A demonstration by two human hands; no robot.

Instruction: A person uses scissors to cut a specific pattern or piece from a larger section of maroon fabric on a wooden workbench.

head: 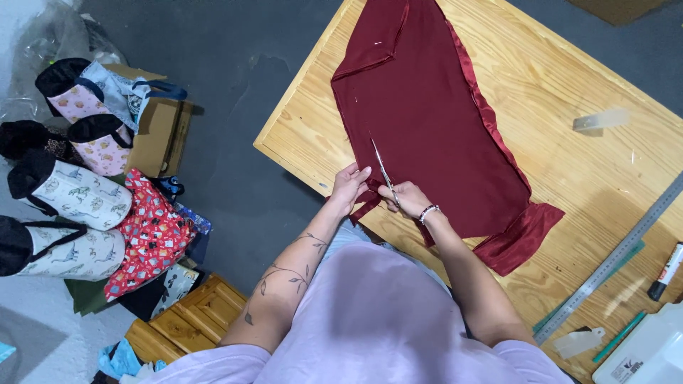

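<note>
**Red cloth, cut just begun**

The cloth (427,114) lies flat on our table (569,92). Our right hand (407,199) is closed on one pair of scissors (382,167), its blades a short way into the near edge. Most of the cloth is uncut. Our left hand (348,186) pinches the edge. We count one ruler (612,259) and one marker (666,272).
</note>
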